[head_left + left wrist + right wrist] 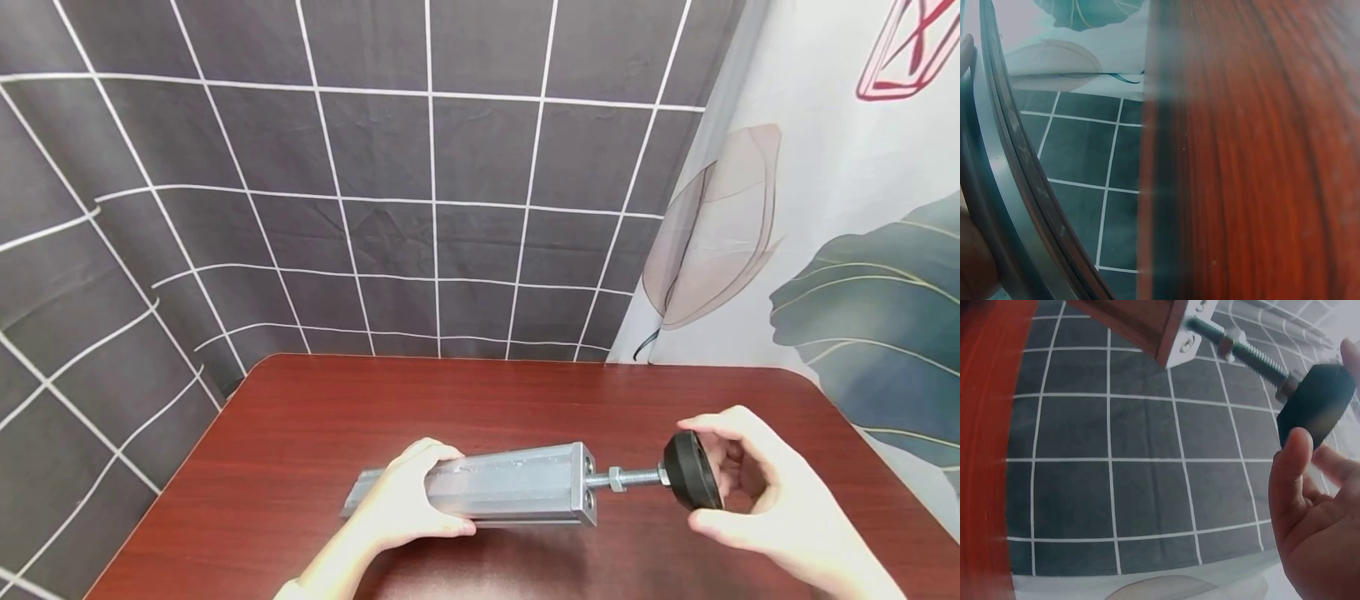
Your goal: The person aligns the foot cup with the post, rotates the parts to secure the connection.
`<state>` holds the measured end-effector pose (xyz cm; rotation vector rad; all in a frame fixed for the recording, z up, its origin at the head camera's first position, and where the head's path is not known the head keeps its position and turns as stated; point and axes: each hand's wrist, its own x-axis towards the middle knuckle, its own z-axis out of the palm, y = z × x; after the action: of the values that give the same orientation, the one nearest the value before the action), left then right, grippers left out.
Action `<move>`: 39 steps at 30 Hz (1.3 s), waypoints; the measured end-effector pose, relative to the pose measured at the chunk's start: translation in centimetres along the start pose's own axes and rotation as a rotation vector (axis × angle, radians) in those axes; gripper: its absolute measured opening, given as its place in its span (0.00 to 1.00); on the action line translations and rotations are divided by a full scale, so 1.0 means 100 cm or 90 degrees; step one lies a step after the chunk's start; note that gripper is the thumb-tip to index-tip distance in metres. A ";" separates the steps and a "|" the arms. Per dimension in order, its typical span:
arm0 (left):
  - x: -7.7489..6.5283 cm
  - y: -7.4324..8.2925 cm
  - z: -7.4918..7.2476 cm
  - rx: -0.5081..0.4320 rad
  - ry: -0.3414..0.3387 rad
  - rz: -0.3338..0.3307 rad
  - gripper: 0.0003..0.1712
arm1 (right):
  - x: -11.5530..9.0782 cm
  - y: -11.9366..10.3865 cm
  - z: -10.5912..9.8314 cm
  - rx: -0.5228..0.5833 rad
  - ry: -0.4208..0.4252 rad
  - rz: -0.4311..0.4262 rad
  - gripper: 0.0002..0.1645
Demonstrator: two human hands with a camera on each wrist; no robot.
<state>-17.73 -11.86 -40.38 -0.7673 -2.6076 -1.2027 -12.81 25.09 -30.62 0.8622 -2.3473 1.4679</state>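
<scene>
A silver aluminium profile (pixel 517 482) lies across the front of the view, its squared end plate facing right. My left hand (pixel 408 496) grips it from above, thumb on the near side and fingers over the far side. From the end plate a threaded rod (pixel 637 477) with a hex nut (pixel 616 479) sticks out to the right. On the rod's end sits a black round levelling foot (pixel 686 471). My right hand (pixel 772 500) pinches the foot's rim between thumb and fingers. In the right wrist view the thumb presses the near edge of the foot (pixel 1316 403).
The reddish-brown wooden table (pixel 315 433) spreads beneath both hands. Behind it hangs a dark grey cloth with a white grid (pixel 382 150). At the right is a white curtain (pixel 750 333) printed with leaves.
</scene>
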 end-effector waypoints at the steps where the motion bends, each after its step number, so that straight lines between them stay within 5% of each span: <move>1: 0.000 0.000 0.000 0.000 0.000 -0.002 0.35 | 0.000 0.000 0.001 0.006 0.002 0.002 0.48; 7: -0.002 -0.001 -0.002 0.000 -0.004 -0.006 0.35 | -0.001 0.004 -0.004 0.115 -0.108 -0.111 0.54; 10: -0.002 -0.001 -0.003 -0.004 -0.005 -0.005 0.35 | -0.003 0.003 -0.008 0.085 -0.144 -0.123 0.52; 15: -0.002 -0.001 -0.002 -0.008 -0.004 -0.004 0.35 | -0.005 0.000 -0.009 -0.028 -0.094 -0.044 0.55; 24: -0.002 0.000 -0.001 -0.006 -0.003 -0.006 0.35 | -0.003 0.003 -0.001 -0.049 0.018 0.018 0.49; 31: -0.002 -0.002 -0.002 -0.009 -0.002 -0.001 0.35 | 0.001 0.003 -0.006 0.145 -0.122 -0.150 0.53; 34: -0.002 -0.003 -0.003 -0.011 0.000 0.002 0.35 | -0.001 0.000 -0.008 0.105 -0.146 -0.134 0.51; 37: -0.002 -0.003 -0.004 -0.008 0.000 0.002 0.35 | -0.003 -0.003 -0.008 0.017 -0.117 -0.083 0.52; 39: -0.003 -0.003 -0.004 -0.005 0.000 0.003 0.35 | -0.002 0.000 -0.006 0.025 -0.090 -0.078 0.54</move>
<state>-17.70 -12.45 -40.39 -0.7745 -2.6003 -1.2132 -12.72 25.73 -30.45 1.1339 -2.3232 1.4505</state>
